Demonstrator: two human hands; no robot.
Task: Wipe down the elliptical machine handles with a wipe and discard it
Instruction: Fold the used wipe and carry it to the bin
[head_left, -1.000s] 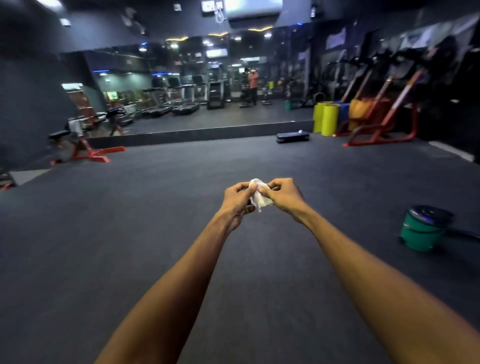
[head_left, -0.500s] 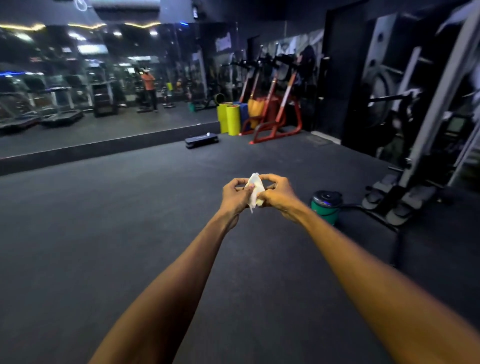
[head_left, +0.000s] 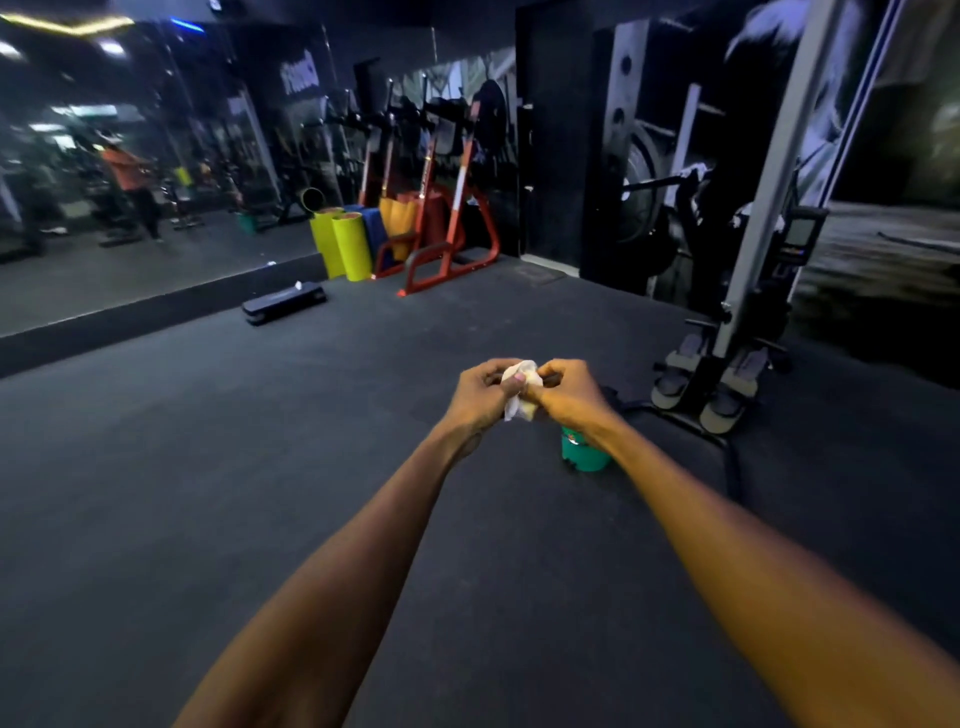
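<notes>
A crumpled white wipe (head_left: 519, 389) is held out in front of me at arm's length, pinched between both hands. My left hand (head_left: 480, 397) grips its left side and my right hand (head_left: 574, 395) grips its right side, fingers curled. Just beyond and below my right wrist, a small green bin (head_left: 584, 454) with a dark lid stands on the floor, partly hidden by my right forearm. A machine with grey foot pedals (head_left: 717, 384) and a tall grey upright stands at the right; its handles are out of view.
Dark rubber floor (head_left: 260, 467) spreads all around. A black step platform (head_left: 284, 301) lies by the mirrored wall. Yellow rolled mats (head_left: 343, 247) and a red rack (head_left: 447, 228) stand at the back. A dark cable (head_left: 732, 467) runs on the floor right of the bin.
My view has swung to the right. The green bin now sits right behind my right wrist, and the pedal machine has come more into view. Both hands still hold the wipe.
</notes>
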